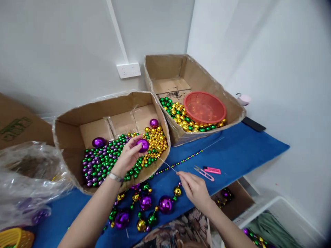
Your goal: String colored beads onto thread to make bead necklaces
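Large, shiny purple round bead held up and left of the tip of a thin, straight, pale needle-like rod.
The left hand has thumb and fingers clamped on the bead, above green, gold and purple beads in an open brown cardboard box; the right hand pinches the rod's lower end, thumb and forefinger together. The rod's long axis slants up-left, roughly towards the bead, its tip just short of it in this view; depth is hard to judge. Green print on a brown cardboard panel and small marks on a flat pink rectangular object are unreadable.
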A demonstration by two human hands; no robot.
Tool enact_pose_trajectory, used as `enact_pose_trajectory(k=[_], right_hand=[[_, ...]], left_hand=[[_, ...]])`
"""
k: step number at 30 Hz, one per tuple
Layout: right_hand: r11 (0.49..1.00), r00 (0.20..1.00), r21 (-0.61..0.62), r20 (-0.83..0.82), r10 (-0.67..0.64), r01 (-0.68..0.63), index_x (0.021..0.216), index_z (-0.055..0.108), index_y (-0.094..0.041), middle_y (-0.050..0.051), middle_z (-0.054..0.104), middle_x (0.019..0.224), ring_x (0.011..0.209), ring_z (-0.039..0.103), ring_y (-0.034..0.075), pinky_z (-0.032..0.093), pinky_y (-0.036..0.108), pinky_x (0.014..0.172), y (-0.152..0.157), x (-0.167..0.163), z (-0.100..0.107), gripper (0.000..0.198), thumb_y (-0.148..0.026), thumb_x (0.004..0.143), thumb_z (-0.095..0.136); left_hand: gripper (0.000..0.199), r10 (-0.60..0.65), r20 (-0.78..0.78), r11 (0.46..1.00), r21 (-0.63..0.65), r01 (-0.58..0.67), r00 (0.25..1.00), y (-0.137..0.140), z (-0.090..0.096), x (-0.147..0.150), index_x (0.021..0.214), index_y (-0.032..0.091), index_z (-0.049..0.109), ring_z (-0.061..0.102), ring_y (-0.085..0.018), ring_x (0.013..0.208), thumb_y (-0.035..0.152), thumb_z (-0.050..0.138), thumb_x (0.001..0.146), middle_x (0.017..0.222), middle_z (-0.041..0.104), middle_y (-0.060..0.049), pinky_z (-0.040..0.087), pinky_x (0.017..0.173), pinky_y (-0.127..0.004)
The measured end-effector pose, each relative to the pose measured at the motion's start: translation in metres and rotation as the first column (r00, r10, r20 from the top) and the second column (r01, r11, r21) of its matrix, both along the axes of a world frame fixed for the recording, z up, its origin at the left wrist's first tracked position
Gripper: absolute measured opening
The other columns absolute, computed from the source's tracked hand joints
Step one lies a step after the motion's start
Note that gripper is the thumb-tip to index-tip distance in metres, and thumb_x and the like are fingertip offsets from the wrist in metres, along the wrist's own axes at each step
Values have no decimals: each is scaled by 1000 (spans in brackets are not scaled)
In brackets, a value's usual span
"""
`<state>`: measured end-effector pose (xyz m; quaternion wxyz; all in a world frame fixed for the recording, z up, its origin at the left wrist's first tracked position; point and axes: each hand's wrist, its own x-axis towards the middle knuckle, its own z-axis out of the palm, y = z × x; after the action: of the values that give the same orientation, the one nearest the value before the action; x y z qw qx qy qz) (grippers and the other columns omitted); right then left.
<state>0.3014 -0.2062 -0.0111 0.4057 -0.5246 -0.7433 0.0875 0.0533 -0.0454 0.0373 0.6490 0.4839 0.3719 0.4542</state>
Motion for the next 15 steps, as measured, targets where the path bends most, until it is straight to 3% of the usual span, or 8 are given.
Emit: enact_pose_trajectory(k=[2,5,12,15], right_hand=[[1000,1000,0,21,-7,7,111,60,-19,5,73,95,82,70,16,56,28,75,0,0,1,21,-14,96,45],[1000,999,-1,40,-16,16,110,60,-18,6,73,93,80,70,16,56,27,75,-1,1,2,21,-15,96,44],[998,995,-50,100,-29,34,108,63,-18,6,73,90,79,70,16,55,27,75,-3,1,0,25,-18,98,40],[997,984,-50,171,-45,54,109,63,-19,6,72,85,76,69,16,54,27,73,-4,1,-2,28,-19,98,38]], left_hand=[[40,-15,125,995,-92,27,992,-17,0,12,113,21,62,62,-19,89,29,73,75,108,60,-6,59,68,-32],[37,-19,185,987,-151,48,983,-30,-2,20,109,19,64,62,-17,85,27,74,74,106,60,-6,59,67,-30],[36,-38,180,982,-176,70,983,-38,0,24,107,20,65,61,-17,83,29,74,74,104,61,-5,58,68,-32],[38,-41,118,991,-124,56,992,-45,3,28,109,21,63,61,-17,86,29,75,74,106,62,-5,56,70,-31]])
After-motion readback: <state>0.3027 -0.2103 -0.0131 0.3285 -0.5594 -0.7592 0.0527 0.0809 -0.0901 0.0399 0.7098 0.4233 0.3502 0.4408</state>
